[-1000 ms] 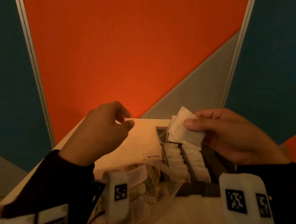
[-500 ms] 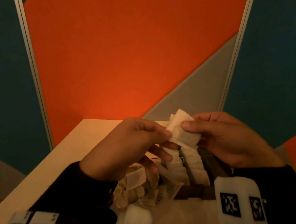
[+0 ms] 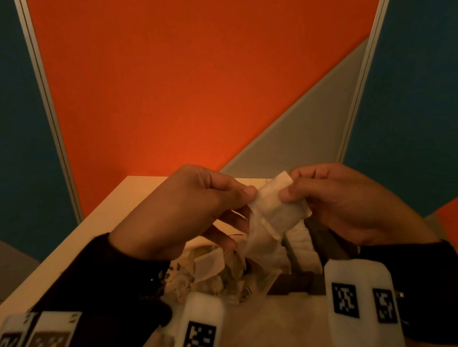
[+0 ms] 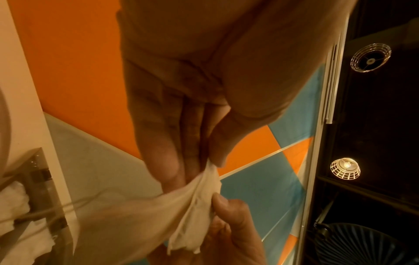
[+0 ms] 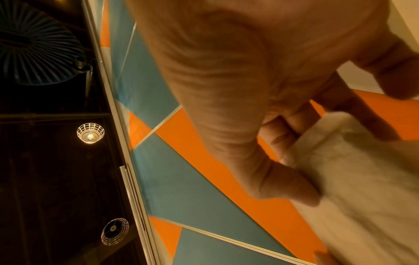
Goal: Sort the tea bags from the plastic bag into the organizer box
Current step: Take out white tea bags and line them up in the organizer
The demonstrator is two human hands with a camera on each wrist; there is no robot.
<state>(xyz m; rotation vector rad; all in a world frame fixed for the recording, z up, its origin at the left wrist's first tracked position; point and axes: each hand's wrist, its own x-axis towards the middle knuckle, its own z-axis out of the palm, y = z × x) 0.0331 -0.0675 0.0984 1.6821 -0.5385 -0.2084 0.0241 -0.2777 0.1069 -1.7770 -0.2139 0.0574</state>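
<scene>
Head view: left hand (image 3: 182,210) and right hand (image 3: 350,203) each pinch the white tea bags (image 3: 276,212) between them.

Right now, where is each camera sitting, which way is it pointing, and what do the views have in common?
Head: worn high, looking forward and down; shows the left hand, right hand, sleeves, organizer box, plastic bag.
Left wrist: looks along the palm at the tea bags.
Right wrist: looks along the thumb, toward wall and ceiling.
Shared: all show the tea bags; both wrist views show the ceiling lamp.
</scene>
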